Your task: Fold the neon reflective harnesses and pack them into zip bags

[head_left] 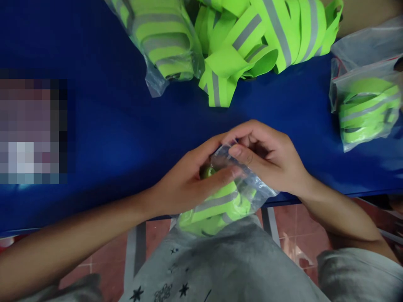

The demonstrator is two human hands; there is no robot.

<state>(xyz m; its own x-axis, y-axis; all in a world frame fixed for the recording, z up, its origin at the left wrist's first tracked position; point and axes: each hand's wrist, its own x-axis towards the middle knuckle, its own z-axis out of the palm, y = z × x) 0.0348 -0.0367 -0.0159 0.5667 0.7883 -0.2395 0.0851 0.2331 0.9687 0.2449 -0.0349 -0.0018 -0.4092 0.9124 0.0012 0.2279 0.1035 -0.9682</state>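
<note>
Close to my body, over the table's front edge, I hold a clear plastic bag [261, 186]. Inside it lies a folded neon-yellow band [217, 205] with a grey reflective stripe. My left hand [195, 176] is closed around the bag's upper left side, its thumb lying across the front and its other fingers partly hidden behind. My right hand [267, 155] pinches the bag's top edge between thumb and curled fingers. The two hands meet at the top of the bag.
Loose neon-yellow reflective bands [248, 42] are heaped at the back of the blue table [103, 109]. A filled clear bag [170, 46] lies left of them. Another bagged band [368, 109] sits at the right. A pixelated patch covers the left edge.
</note>
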